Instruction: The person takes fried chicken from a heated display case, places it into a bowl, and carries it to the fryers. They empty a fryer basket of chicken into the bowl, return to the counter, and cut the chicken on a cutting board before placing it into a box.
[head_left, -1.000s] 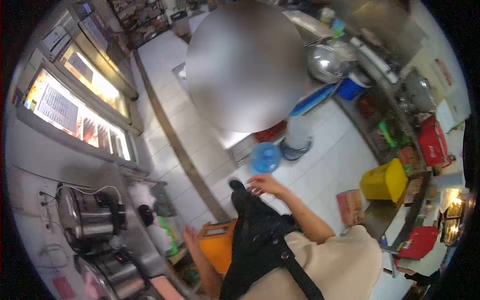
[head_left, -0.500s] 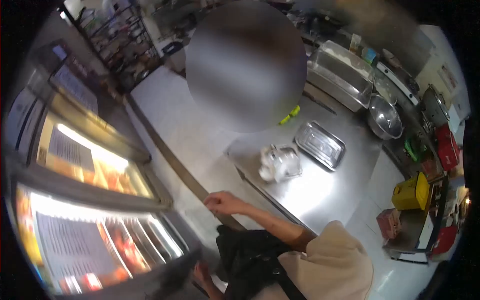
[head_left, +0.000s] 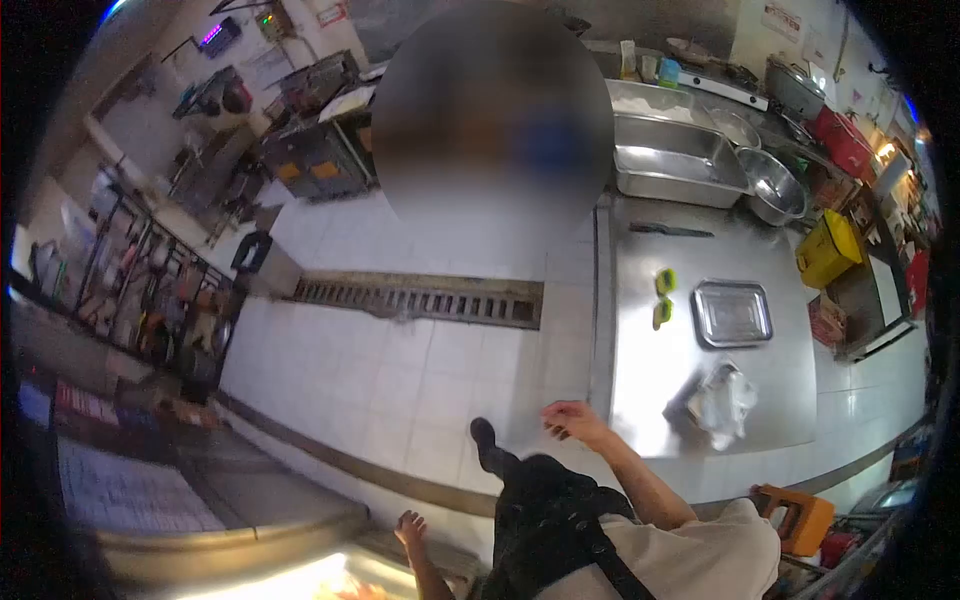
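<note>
1. Right hand (head_left: 574, 420), lower centre: fingers parted, near the bench (head_left: 640, 385).
2. Left hand (head_left: 410, 528), lower left of centre: fingers spread, near lit case (head_left: 290, 582).
3. Metal tray (head_left: 733, 313), right of frame, on bench; translucent bundle (head_left: 724, 405) below it, knife (head_left: 675, 231) above.

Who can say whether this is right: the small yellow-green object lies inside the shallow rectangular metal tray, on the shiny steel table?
Not quite: the head view shows the small yellow-green object lying outside the shallow rectangular metal tray, beside it. Both are on the shiny steel table, as stated.
</note>
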